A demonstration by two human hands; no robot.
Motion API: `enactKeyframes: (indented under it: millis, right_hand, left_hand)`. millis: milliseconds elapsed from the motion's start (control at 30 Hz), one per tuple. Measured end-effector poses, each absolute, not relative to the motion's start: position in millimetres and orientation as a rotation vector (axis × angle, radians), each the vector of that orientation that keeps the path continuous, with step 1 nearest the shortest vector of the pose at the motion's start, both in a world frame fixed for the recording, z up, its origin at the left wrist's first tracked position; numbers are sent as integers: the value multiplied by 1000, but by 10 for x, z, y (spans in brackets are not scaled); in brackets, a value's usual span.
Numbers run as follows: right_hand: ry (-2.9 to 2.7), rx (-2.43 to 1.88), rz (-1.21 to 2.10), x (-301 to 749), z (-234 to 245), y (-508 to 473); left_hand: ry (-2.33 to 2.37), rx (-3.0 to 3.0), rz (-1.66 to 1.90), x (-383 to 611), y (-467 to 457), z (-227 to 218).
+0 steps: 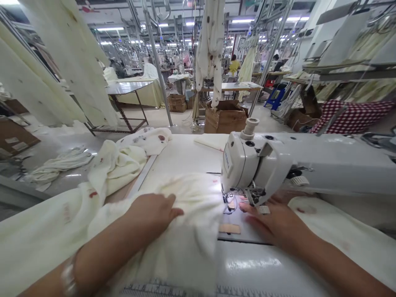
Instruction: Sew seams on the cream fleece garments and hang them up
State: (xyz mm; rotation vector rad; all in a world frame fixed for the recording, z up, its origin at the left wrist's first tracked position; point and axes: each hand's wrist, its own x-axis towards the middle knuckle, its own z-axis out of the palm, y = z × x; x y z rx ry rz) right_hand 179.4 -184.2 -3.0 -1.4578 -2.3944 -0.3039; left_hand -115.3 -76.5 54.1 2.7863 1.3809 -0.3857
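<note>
A white sewing machine (239,163) stands at the right, its lit needle area above a metal plate (244,227). Cream fabric (198,231) with small printed marks spreads over the left of the bed, its right edge just beside the needle. My left hand (151,216) is closed on this fabric, which wrinkles around the fingers; motion blurs them somewhat. My right hand (272,220) reaches under the machine head with fingers stretched toward the presser foot (230,202). Nothing shows in it, though the machine head hides part of its fingers.
More cream cloth (123,165) is heaped at the table's left edge, and another piece (340,231) lies right of my right arm. A ruler strip (154,288) runs along the front. Beyond stand a cardboard box (225,117), metal poles and hanging fabric (210,45); people sit farther back.
</note>
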Motion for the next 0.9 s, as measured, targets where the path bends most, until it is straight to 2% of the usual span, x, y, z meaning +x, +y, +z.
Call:
enactKeyframes:
  millis: [67, 200, 300, 400, 500, 600, 700, 767, 900]
  right_hand:
    - [-2473, -1333, -223, 1665, 2, -1919]
    - [-2559, -1093, 30, 1364, 8, -2032]
    - [-2474, -1057, 97, 1260, -4, -2073]
    - [-2458, -1075, 130, 1263, 11, -2109]
    - [-2478, -1084, 171, 1275, 24, -2141]
    - [-2458, -1090, 159, 1255, 1, -2163]
    - [-2436, -1091, 117, 1227, -35, -2176]
    - [-2415, -1101, 76, 1220, -38, -2174]
    - [-2431, -1108, -51, 1247, 31, -2092]
  left_hand:
    - [1391, 2815, -452, -1298, -903, 580]
    - [1218, 3052, -87, -1412, -887, 426]
    - [1135, 2927, -44, -1429, -641, 262]
    - [1278, 2839, 70, -1404, -414, 217]
    - [1303, 2959, 422, -1267, -414, 241]
    - [855, 3057, 775, -993, -652, 201]
    - [412, 3047, 638, -693, -917, 64]
    - [358, 3041, 499, -559, -999, -41]
    - [400, 3007, 469, -495, -945, -140]
